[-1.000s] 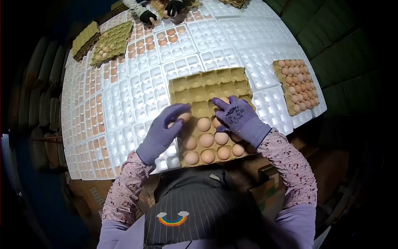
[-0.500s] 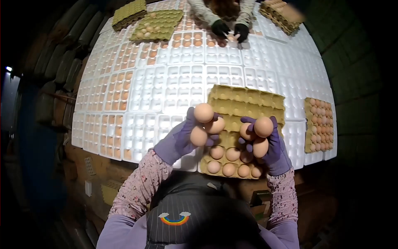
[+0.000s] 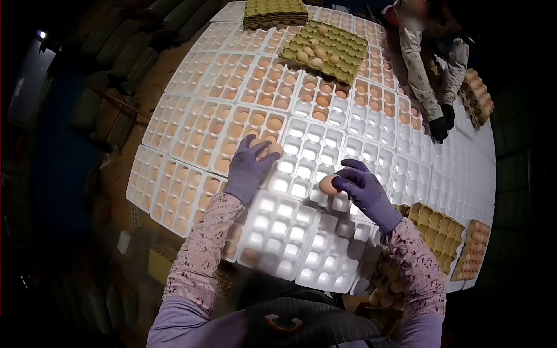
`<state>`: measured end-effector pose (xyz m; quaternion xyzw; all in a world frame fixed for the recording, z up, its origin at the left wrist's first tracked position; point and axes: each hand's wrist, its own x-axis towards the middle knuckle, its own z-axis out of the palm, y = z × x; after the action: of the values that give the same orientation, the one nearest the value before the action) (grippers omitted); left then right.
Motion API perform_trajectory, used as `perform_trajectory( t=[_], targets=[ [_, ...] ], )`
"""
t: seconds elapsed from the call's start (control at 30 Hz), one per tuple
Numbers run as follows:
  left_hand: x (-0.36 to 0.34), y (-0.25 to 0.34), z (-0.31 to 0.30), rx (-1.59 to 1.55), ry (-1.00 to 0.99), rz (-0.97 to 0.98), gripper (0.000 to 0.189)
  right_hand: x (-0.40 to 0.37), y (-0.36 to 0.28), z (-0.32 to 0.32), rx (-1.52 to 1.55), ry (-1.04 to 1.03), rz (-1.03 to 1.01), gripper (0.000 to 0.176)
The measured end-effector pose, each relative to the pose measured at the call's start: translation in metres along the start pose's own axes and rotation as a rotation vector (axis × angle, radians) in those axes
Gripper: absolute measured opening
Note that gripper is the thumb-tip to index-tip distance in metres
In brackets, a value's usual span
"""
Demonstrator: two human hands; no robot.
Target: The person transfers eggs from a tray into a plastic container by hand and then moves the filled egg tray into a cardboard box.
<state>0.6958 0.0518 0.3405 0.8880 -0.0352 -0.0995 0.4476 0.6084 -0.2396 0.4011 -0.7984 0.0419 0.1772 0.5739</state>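
My left hand (image 3: 250,168), in a purple glove, is closed on eggs above a white tray partly filled with eggs. One egg (image 3: 274,151) shows at its fingertips; others it may hold are hidden or blend with the eggs below. My right hand (image 3: 366,191), gloved alike, grips a brown egg (image 3: 329,184) between thumb and fingers. Whether more eggs sit in its palm cannot be seen. Below the right hand lie white foam trays (image 3: 316,145) with bare cups. The olive pulp tray (image 3: 435,235) is partly behind my right forearm, with some eggs near its lower end.
Filled white trays (image 3: 194,136) cover the table's left side. An olive pulp tray with several eggs (image 3: 342,52) lies at the back, beside a stack of pulp trays (image 3: 275,13). A co-worker's black-gloved hands (image 3: 442,123) are at the right. A full egg tray (image 3: 473,249) lies near the right edge.
The view has turned left. Both hands moved from above the pulp tray to the white trays on the left. Each hand showed three eggs before; now only one shows clearly in each.
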Motion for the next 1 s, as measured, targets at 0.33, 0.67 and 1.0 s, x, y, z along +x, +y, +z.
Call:
perform_trajectory(
  t=[0.33, 0.67, 1.0],
  targets=[
    [0.179, 0.037, 0.056, 0.769, -0.095, 0.347, 0.040, 0.168, 0.011, -0.024, -0.996, 0.535, 0.079, 0.034],
    [0.118, 0.022, 0.046, 0.397, -0.197, 0.223, 0.047, 0.236, 0.043, -0.034, -0.792, 0.531, -0.016, 0.032],
    [0.128, 0.033, 0.122, -0.245, -0.122, 0.406, 0.045, 0.161, 0.069, 0.045, -0.398, 0.856, -0.392, 0.041]
  ],
)
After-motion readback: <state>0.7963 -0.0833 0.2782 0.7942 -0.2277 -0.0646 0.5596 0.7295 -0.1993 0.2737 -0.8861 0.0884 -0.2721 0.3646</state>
